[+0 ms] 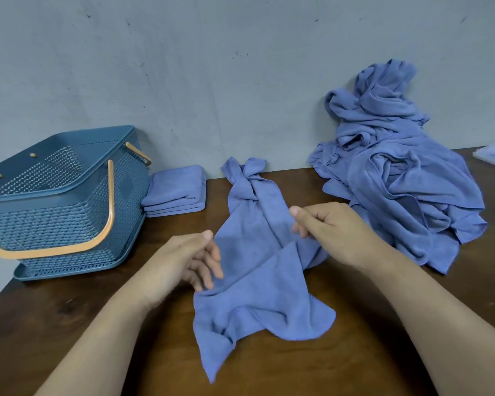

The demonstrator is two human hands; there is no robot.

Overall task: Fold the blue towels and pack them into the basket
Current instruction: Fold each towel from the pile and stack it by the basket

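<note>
Blue unfolded towels are waiting in a heap at upper right, within reach. The basket is standing open at left for packing. The crumpled towel is lying at centre for flattening. A folded stack is resting just beside the basket. The right hand is pinching the towel's right edge, fingers curled; the left hand is touching its left edge, fingers loosely curled, grip indeterminable.
</note>
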